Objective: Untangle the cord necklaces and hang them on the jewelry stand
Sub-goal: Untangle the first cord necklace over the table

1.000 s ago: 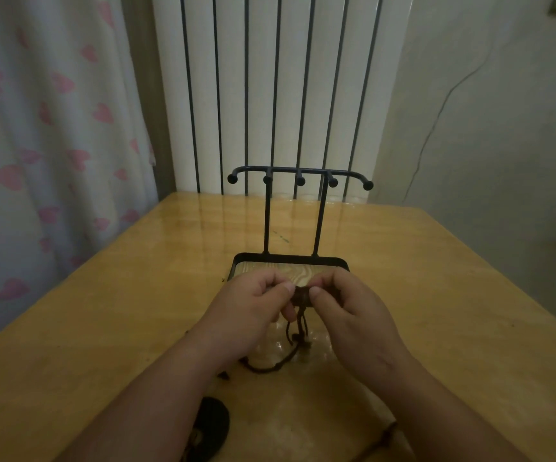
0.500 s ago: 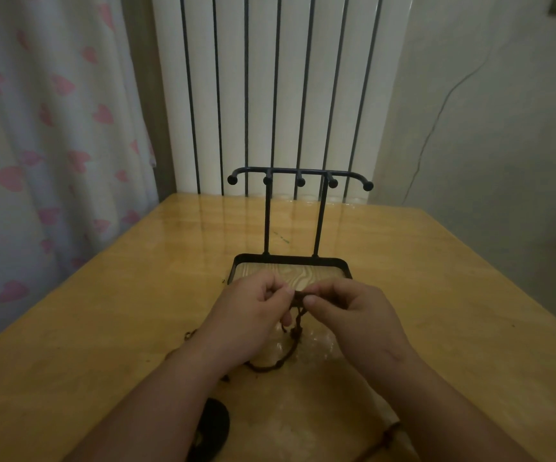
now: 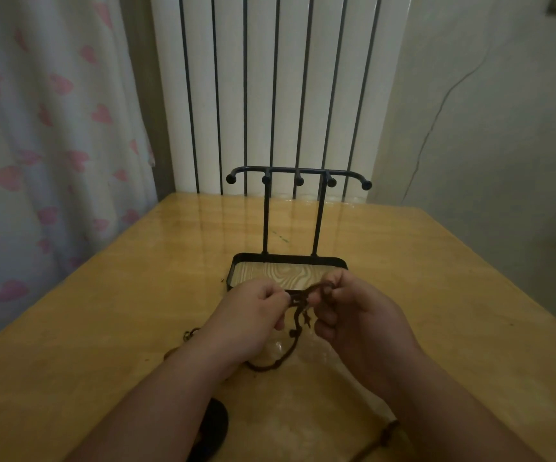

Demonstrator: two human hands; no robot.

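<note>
A black metal jewelry stand (image 3: pixel 298 176) with several knobbed pegs and a wood-grain tray base (image 3: pixel 286 260) stands mid-table, its pegs bare. Just in front of the tray, my left hand (image 3: pixel 250 315) and my right hand (image 3: pixel 353 311) pinch a tangled brown cord necklace (image 3: pixel 298 323) between them. A short stretch of cord runs taut between the fingertips. The rest hangs down and loops onto the table under my left wrist. More cord (image 3: pixel 190 335) peeks out left of my left forearm.
The wooden table (image 3: pixel 103 328) runs back to a white radiator (image 3: pixel 270 78). A heart-patterned curtain (image 3: pixel 46 128) hangs at left. A dark round object (image 3: pixel 215 425) lies by my left forearm, and another cord end (image 3: pixel 386 435) shows by my right forearm.
My hands have drawn slightly apart, stretching a piece of cord between them. My right hand has turned, its fingers lifting a loop of the cord.
</note>
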